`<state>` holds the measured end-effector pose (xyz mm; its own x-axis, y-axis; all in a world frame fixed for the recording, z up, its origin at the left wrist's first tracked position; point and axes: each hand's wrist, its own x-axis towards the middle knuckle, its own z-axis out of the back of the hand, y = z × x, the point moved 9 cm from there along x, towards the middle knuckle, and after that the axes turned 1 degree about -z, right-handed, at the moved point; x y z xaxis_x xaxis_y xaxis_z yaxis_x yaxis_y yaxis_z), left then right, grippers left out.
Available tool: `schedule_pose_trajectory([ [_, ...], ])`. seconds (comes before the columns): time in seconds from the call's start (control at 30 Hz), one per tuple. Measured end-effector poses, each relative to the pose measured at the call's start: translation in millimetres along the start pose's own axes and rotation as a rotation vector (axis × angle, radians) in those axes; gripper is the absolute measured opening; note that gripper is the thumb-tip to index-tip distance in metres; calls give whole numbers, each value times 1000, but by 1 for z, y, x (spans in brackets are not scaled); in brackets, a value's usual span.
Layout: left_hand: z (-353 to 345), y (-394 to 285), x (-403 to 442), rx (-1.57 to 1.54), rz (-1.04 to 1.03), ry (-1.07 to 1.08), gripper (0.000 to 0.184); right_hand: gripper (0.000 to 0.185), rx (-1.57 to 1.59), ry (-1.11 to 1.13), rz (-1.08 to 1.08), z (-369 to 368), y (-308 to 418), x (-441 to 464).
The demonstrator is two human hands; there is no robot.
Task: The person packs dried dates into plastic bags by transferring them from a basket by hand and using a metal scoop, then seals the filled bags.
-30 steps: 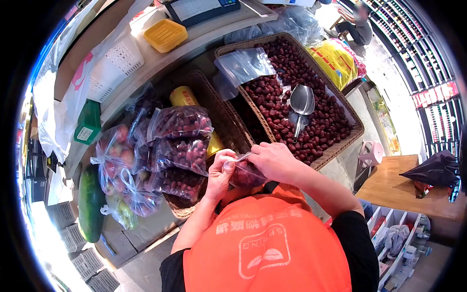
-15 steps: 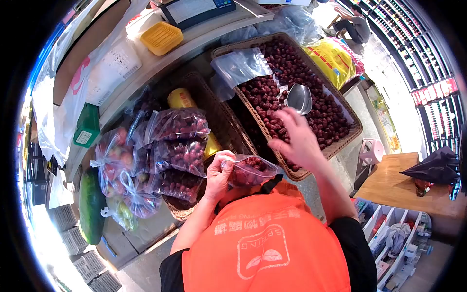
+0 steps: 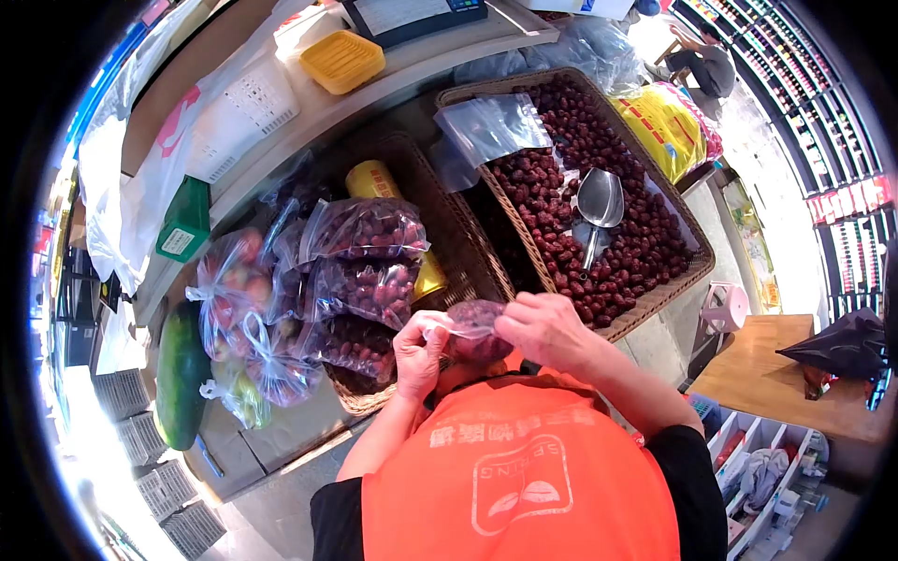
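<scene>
A clear plastic bag of dark red dates (image 3: 479, 344) is held between my two hands, close to the orange apron. My left hand (image 3: 421, 353) pinches the bag's left upper edge. At its right upper edge, my right hand (image 3: 547, 329) grips with closed fingers. Beyond my right hand is a wicker basket (image 3: 687, 280) of loose dates (image 3: 645, 234), with a metal scoop (image 3: 601, 198) lying on them. Filled date bags (image 3: 365, 285) are stacked left of my left hand.
Tied bags of fruit (image 3: 229, 304), a large green gourd (image 3: 180, 379) and a green box (image 3: 184, 220) are at the left. A yellow basket (image 3: 342, 62) and a scale (image 3: 412, 17) stand at the back. A wooden table (image 3: 758, 365) is at the right; a person (image 3: 706, 65) sits far off.
My right hand has come back from over the date basket and now grips the bag's right edge. The bag's top, spread wider before, is drawn together. The whole view has shifted slightly.
</scene>
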<state>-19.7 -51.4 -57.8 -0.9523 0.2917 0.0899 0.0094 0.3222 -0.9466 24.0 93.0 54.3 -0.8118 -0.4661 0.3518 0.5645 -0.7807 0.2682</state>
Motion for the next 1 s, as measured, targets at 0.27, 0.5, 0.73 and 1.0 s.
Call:
schedule_pose_trajectory([
  [0.27, 40, 47, 4, -236, 210, -252, 19, 8, 119, 112, -82, -66, -36, 32],
  [0.5, 52, 67, 15, -89, 200, -161, 18, 16, 222, 108, -225, -104, -59, 34],
  [0.73, 66, 47, 6, 60, 124, -112, 23, 13, 239, 228, -100, -117, -47, 44],
  [1.0, 73, 6, 13, 654, -163, -126, 18, 10, 385, 229, -76, -131, -63, 44],
])
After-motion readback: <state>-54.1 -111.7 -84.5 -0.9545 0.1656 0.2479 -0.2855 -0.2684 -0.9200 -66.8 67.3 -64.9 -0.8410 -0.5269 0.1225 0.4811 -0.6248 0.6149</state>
